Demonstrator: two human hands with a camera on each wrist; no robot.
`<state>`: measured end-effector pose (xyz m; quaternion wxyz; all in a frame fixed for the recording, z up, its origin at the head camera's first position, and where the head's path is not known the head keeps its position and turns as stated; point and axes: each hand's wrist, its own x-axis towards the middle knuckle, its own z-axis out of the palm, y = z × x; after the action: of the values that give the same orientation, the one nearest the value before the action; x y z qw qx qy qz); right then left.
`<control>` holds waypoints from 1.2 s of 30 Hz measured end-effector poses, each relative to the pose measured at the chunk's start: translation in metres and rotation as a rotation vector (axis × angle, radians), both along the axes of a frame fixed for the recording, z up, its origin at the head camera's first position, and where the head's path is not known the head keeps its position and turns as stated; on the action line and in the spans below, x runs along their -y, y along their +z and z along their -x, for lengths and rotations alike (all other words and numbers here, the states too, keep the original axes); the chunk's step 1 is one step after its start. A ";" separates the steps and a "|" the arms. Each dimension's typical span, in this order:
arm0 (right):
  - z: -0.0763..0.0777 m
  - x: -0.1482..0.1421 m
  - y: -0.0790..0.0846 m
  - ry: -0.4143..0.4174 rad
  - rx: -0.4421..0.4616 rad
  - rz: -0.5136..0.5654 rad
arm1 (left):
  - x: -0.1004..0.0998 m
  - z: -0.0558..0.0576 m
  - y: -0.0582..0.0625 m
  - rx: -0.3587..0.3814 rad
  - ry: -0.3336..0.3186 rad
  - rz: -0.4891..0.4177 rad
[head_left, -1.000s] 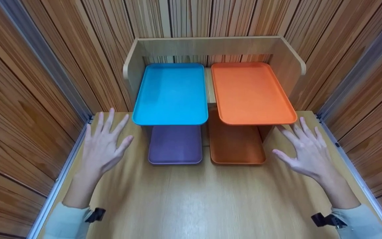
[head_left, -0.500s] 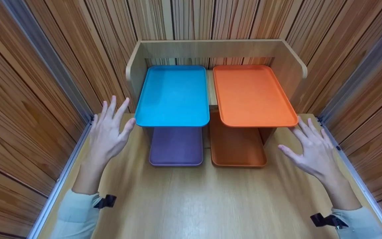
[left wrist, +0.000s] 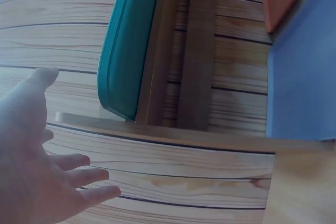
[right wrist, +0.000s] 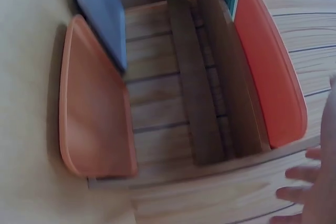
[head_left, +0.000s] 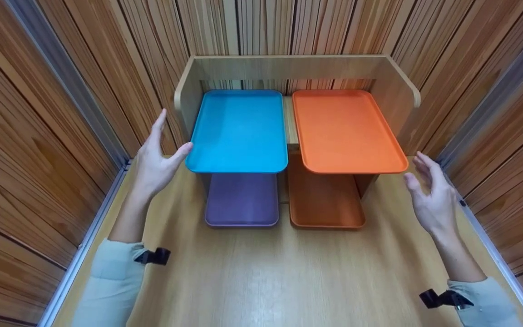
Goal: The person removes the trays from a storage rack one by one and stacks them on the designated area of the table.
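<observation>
In the head view, my left hand (head_left: pixel 155 165) is raised at the left side of a blue tray (head_left: pixel 239 131), its thumb tip close to the tray's left rim. Thumb and fingers are spread apart, with nothing between them. My right hand (head_left: pixel 434 197) hovers beyond the front right corner of an orange tray (head_left: pixel 347 131), fingers slightly bent and holding nothing. Both trays lie side by side on the upper level of a wooden shelf (head_left: pixel 288 66). Below them, a purple tray (head_left: pixel 242 200) and a brown tray (head_left: pixel 326 200) sit at the lower level.
The shelf stands on a light wooden table (head_left: pixel 270 268) against a wood-panelled back wall (head_left: pixel 266 27). Panelled side walls rise at left (head_left: pixel 39 159) and right (head_left: pixel 515 159), with metal strips along their edges. Each wrist wears a black camera mount.
My left hand has moved forward and right toward the blue tray, turning its palm inward. The right hand has turned inward and bent its fingers, shifting slightly outward. The trays stay put.
</observation>
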<state>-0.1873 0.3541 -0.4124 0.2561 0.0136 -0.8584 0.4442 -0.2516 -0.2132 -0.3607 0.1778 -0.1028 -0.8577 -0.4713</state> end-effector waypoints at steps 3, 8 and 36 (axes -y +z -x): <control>0.003 0.004 0.003 0.068 0.075 0.262 | -0.006 0.010 0.000 -0.012 -0.027 -0.076; 0.009 0.011 0.005 0.213 0.115 0.627 | -0.013 0.023 0.005 0.011 -0.029 -0.168; 0.019 0.064 0.010 0.242 0.133 1.047 | -0.024 0.054 0.024 0.143 0.049 -0.278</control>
<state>-0.2066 0.2903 -0.4028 0.1207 -0.0451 -0.5290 0.8388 -0.3057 -0.1891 -0.3368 0.1403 -0.0222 -0.7970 -0.5870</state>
